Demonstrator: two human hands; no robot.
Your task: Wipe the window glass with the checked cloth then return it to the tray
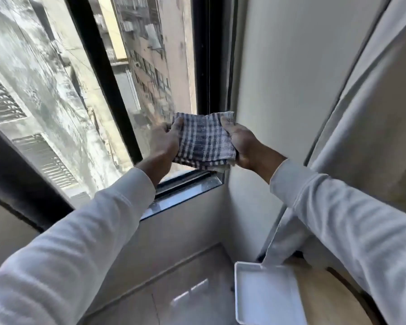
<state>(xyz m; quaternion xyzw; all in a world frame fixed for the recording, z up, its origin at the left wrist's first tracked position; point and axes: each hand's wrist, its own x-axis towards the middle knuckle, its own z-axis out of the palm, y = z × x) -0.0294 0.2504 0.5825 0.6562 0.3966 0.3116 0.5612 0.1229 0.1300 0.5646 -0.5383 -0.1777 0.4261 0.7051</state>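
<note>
A folded blue-and-white checked cloth point(203, 141) is held up between both hands, in front of the lower right corner of the window glass point(148, 73). My left hand point(163, 139) pinches its left edge, thumb on the front. My right hand point(240, 143) grips its right edge. I cannot tell whether the cloth touches the glass. An empty white tray point(265, 299) sits low at the right, on a wooden surface point(324, 299), partly hidden by my right sleeve.
Black window frame bars point(103, 73) divide the panes, and a dark sill point(185, 195) runs below. A pale wall point(291, 90) and a grey curtain point(373, 113) stand to the right. Glossy floor tiles point(185, 289) lie beneath the window.
</note>
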